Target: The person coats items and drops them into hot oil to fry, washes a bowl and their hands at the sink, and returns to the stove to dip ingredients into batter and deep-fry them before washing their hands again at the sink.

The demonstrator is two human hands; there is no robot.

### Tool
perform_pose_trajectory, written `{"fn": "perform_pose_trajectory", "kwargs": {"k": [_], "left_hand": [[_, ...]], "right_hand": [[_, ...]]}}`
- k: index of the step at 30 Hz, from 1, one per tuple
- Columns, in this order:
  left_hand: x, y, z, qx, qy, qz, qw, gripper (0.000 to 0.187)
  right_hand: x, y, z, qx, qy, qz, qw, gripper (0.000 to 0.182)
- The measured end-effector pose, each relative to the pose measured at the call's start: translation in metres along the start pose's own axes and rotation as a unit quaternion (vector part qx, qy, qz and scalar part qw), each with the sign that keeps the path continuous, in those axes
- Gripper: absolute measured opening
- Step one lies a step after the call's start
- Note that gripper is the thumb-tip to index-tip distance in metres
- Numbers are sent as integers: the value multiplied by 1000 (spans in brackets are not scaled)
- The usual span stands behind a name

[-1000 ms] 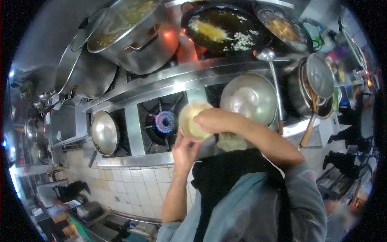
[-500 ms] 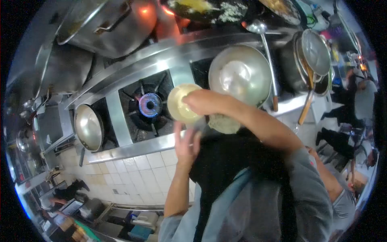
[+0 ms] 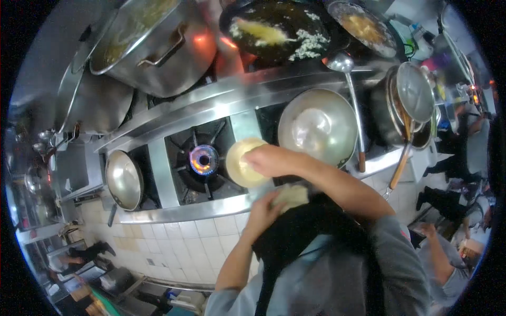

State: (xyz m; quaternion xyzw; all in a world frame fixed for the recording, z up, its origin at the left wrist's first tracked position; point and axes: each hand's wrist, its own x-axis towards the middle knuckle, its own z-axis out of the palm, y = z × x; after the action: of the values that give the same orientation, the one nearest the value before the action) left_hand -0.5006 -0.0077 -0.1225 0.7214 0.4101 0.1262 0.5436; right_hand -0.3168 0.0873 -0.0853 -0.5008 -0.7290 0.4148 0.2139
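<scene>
My right hand (image 3: 266, 160) is closed on the near right rim of a pale yellow bowl (image 3: 243, 171), which is beside the lit gas burner (image 3: 204, 159). Below it, my left hand (image 3: 265, 210) has its fingers closed on a light-coloured cloth (image 3: 291, 198) in front of the black apron. Behind my right forearm a wide steel wok (image 3: 317, 128) rests on the stove. Orange tips show in the blue flame of the burner.
A small pan (image 3: 124, 180) sits at the left of the stove. Large pots (image 3: 168, 58) and a dark pan of frying food (image 3: 274, 50) stand behind. A ladle (image 3: 353, 105) lies right of the wok. Other people (image 3: 477, 137) are at the far right.
My left hand has moved right from beside the bowl and taken hold of the cloth. The view has shifted, showing more of the back pots. The flame now shows orange.
</scene>
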Motion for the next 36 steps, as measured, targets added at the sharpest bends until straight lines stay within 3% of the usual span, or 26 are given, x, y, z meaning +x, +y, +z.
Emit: {"fn": "perform_pose_trajectory", "kwargs": {"k": [1,2,3,5,7,9,12,13,14,15,16,18,19,20,22,27,29,31,36], "left_hand": [[-16,14,-27,-5,19,-75,997,30],[-33,11,-48,-128,68,-103,984,27],[-46,16,-71,-221,135,-73,963,26],[-46,65,-122,-257,253,-41,932,25],[-23,93,-157,-228,332,8,915,29],[16,113,-176,-184,353,59,916,33],[90,91,-187,-120,303,74,943,38],[114,90,-185,-20,287,74,955,36],[143,74,-177,-15,276,129,952,35],[162,81,-167,-67,235,104,964,36],[184,76,-161,37,231,93,968,38],[235,55,-142,122,209,135,961,38],[259,47,-131,110,183,207,955,44],[276,45,-118,108,180,205,956,44],[303,42,-100,394,149,312,852,55],[316,19,-114,475,48,336,812,54],[307,10,-124,490,29,355,796,50],[291,-7,-126,508,-109,314,794,37],[266,-6,-125,526,-87,206,821,28]], "right_hand": [[-1,3,-1,27,2,-7,1000,18],[-4,3,-4,27,6,-8,1000,18],[-5,2,-6,52,31,-25,998,19],[-7,-3,-10,80,57,-51,994,21],[-13,-8,-19,81,60,-9,995,24],[-21,-10,-19,103,87,-18,991,24],[-33,-15,-23,145,101,-13,984,25],[-36,-18,-26,165,90,-1,982,24],[-38,-19,-27,164,93,-2,982,24],[-40,-20,-29,179,105,-16,978,24],[-40,-19,-29,194,118,-29,973,24],[-40,-16,-31,195,132,-32,971,24],[-41,-18,-36,170,128,-20,977,23],[-41,-18,-37,147,123,-8,981,22],[-40,-9,-32,131,130,-7,983,23],[-37,2,-27,89,97,2,991,25],[-32,5,-26,121,145,-33,981,22],[-27,7,-22,121,134,-38,983,21],[-14,-4,-27,86,78,-40,992,15]]}}
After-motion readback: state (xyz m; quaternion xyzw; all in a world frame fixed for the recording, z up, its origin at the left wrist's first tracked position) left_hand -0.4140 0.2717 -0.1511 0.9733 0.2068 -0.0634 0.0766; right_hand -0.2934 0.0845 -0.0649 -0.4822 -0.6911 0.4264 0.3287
